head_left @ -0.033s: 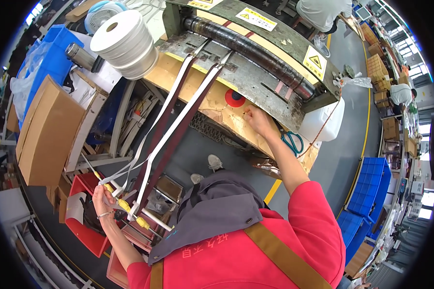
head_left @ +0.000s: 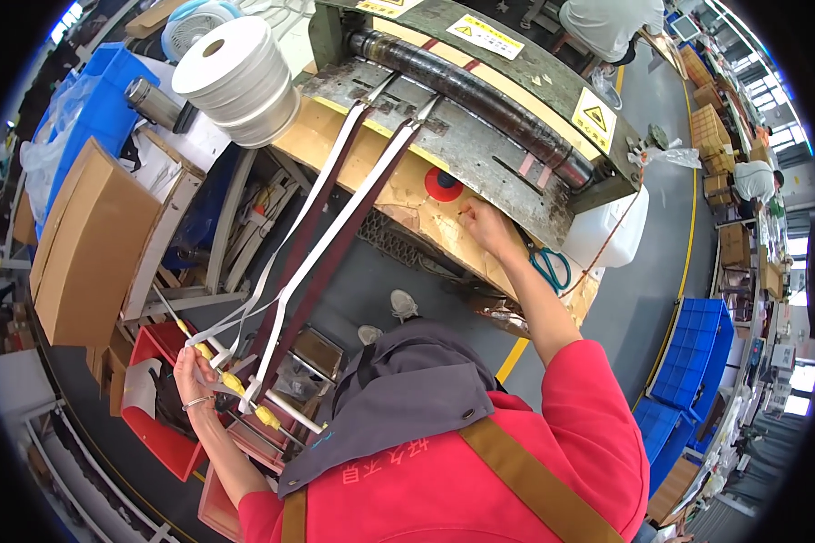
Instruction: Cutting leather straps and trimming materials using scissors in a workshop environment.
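At the lower left, my left hand (head_left: 192,376) is closed around a white tape (head_left: 224,325), beside a rod (head_left: 233,384) with yellow pieces on it. White and dark maroon strips (head_left: 320,242) stretch from there up to a machine's metal plate (head_left: 466,149) and its dark roller (head_left: 466,88). My right hand (head_left: 485,226) rests, fingers curled in, on the wooden bench (head_left: 398,197) below the plate; whatever is in those fingers, if anything, is hidden. Close by it is a round red disc (head_left: 443,185) with a dark middle. Teal-handled scissors (head_left: 550,269) lie right of my right wrist.
A big white tape roll (head_left: 231,77) stands left of the machine. Cardboard boxes (head_left: 109,244) and a blue crate (head_left: 91,118) are at the left, a red bin (head_left: 158,430) below them. At the right are a white jug (head_left: 614,226) and blue crates (head_left: 693,353). Other people (head_left: 607,27) sit farther off.
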Demonstrator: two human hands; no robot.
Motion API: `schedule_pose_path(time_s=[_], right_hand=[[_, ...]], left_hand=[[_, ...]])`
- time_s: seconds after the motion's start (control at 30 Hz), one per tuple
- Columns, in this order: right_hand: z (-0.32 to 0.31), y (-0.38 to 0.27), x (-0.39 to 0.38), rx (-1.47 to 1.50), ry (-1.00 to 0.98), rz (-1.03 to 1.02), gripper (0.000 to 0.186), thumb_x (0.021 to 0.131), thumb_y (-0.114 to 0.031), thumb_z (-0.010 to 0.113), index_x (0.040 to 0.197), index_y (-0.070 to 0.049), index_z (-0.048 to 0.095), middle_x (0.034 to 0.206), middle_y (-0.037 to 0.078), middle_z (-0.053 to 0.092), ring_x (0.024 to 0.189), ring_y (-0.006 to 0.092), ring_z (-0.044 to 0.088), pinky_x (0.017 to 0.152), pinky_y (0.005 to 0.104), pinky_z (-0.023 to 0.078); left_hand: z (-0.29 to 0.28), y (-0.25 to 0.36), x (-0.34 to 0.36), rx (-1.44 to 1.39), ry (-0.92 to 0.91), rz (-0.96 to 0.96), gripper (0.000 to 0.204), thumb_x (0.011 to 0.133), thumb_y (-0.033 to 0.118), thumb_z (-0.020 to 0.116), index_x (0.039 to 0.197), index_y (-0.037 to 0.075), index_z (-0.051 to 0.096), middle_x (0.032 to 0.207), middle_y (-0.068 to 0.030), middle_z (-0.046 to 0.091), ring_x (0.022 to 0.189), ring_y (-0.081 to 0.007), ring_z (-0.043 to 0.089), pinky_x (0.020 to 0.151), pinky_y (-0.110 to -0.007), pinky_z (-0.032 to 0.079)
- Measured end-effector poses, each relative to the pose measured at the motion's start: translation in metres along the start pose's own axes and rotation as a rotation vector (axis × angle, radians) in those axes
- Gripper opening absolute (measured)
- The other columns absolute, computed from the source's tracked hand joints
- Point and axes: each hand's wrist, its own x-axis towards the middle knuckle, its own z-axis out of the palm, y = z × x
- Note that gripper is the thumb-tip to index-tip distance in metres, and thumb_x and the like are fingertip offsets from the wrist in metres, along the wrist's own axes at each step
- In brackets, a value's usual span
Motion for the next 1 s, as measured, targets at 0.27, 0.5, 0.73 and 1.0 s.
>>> schedule_pose_path(time_s=[0.27,0.5,0.73,1.0], right_hand=[[0.000,-0.017,0.011,-0.371,-0.150,0.001,0.013,0.078,-0.013,0.046,0.085,-0.002,0.049,0.081,0.019,0.056,0.080,0.0349,0.053,0.069,0.0413,0.040],[0.037,-0.041,0.022,-0.107,0.050,-0.174,0.013,0.078,-0.012,0.044,0.085,-0.001,0.046,0.084,0.020,0.052,0.081,0.0366,0.051,0.070,0.0433,0.040],[0.039,-0.034,0.038,-0.197,-0.049,-0.232,0.012,0.075,-0.008,0.047,0.084,-0.001,0.050,0.084,0.020,0.055,0.080,0.0368,0.053,0.069,0.0426,0.042],[0.030,-0.046,0.049,-0.264,-0.196,-0.237,0.011,0.073,-0.005,0.047,0.081,0.001,0.052,0.083,0.021,0.056,0.081,0.0365,0.053,0.070,0.0417,0.042]], left_hand=[[-0.004,-0.003,-0.001,0.012,0.046,0.004,0.021,0.084,0.025,0.051,0.072,0.007,0.049,0.048,-0.0009,0.046,0.034,-0.0090,0.041,0.032,-0.020,0.030],[0.004,0.002,0.000,-0.001,0.034,0.030,0.021,0.084,0.024,0.050,0.072,0.007,0.049,0.048,-0.0007,0.047,0.035,-0.0081,0.042,0.032,-0.019,0.032],[-0.006,-0.001,-0.001,0.010,0.054,0.022,0.021,0.085,0.024,0.049,0.071,0.007,0.048,0.048,-0.0005,0.046,0.035,-0.0075,0.042,0.033,-0.018,0.033],[-0.009,-0.005,0.002,0.015,0.059,0.021,0.022,0.084,0.025,0.051,0.071,0.008,0.049,0.048,-0.0001,0.046,0.035,-0.0076,0.042,0.033,-0.019,0.033]])
